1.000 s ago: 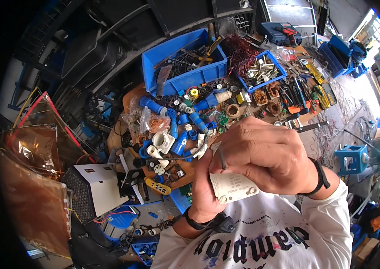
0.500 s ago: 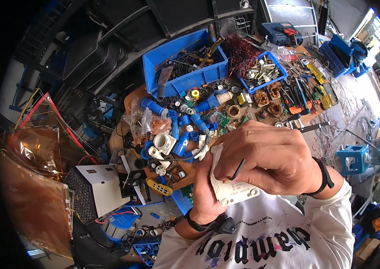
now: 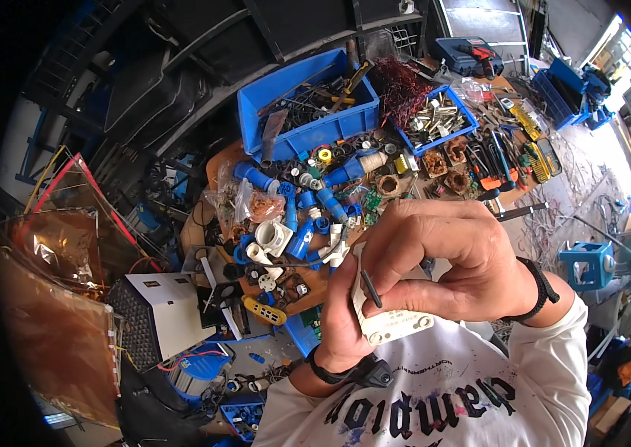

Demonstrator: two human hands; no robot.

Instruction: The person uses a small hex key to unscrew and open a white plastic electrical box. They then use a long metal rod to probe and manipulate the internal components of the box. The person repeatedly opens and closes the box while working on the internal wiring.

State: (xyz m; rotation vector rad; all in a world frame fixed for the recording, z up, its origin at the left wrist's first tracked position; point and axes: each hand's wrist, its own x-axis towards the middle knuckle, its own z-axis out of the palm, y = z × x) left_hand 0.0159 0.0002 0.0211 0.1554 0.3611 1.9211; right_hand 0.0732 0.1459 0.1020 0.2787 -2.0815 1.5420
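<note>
A cream-coloured flat block (image 3: 397,328) with round corner holes sits in my left hand (image 3: 341,324), whose fingers are closed along its left edge. Over its upper face is my right hand (image 3: 449,261), thumb and fingertips pinching a thin black hex key (image 3: 371,290). One arm of the key sticks out toward the block's near end. My right fingers cover much of the block, so where the key's other end sits is hidden. Both hands are above the near edge of the cluttered workbench, in front of my white shirt.
Blue and white pipe fittings (image 3: 274,238) crowd the bench ahead. Behind them stand a large blue crate (image 3: 312,123) of tools and a smaller blue tray (image 3: 472,128) of metal parts. Pliers and hex keys (image 3: 505,160) lie to the right, near a blue stool (image 3: 587,266).
My right hand has turned at the wrist and its fingers have shifted, swinging the hex key to a different angle. The block has tilted slightly; my left hand still holds it.
</note>
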